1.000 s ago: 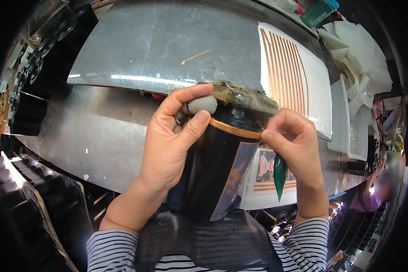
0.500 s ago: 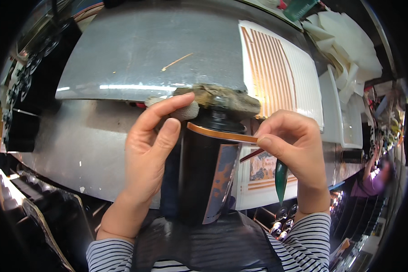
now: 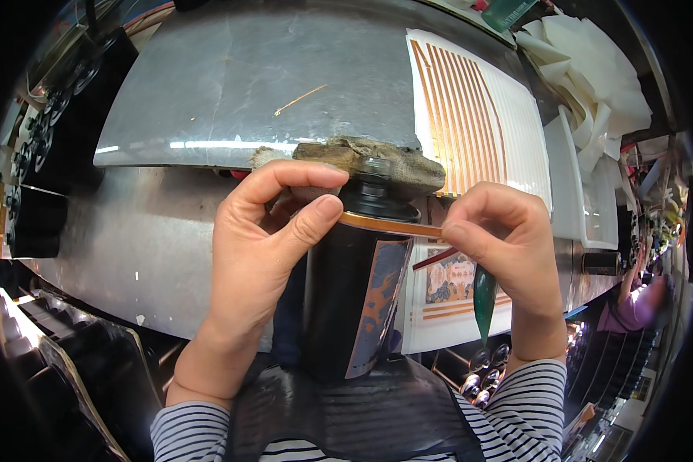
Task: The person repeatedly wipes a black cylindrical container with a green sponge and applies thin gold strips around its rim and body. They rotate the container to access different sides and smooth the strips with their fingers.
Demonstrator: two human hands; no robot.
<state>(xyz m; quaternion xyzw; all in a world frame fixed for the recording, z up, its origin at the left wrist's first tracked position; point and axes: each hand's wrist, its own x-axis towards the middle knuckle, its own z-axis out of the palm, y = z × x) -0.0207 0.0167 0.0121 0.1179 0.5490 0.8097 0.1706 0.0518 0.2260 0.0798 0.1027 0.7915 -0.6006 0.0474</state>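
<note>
Both hands met at the dark bottle (image 3: 358, 300), upright between them, near me. Left hand (image 3: 262, 246) gripped its shoulder, fingers curled. Right hand (image 3: 500, 239) pinched a gold strip (image 3: 389, 225) against the neck; I saw a green tool (image 3: 483, 296) beneath it.

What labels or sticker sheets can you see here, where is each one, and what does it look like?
Bottle label: on the dark bottle's front, rectangular, orange and grey-blue.
Gold strip: around the bottle's shoulder, pinched by both hands.
Strip sheet: upper right on the table, white with orange-gold stripes.
Label sheet: behind the bottle, white with a picture.
</note>
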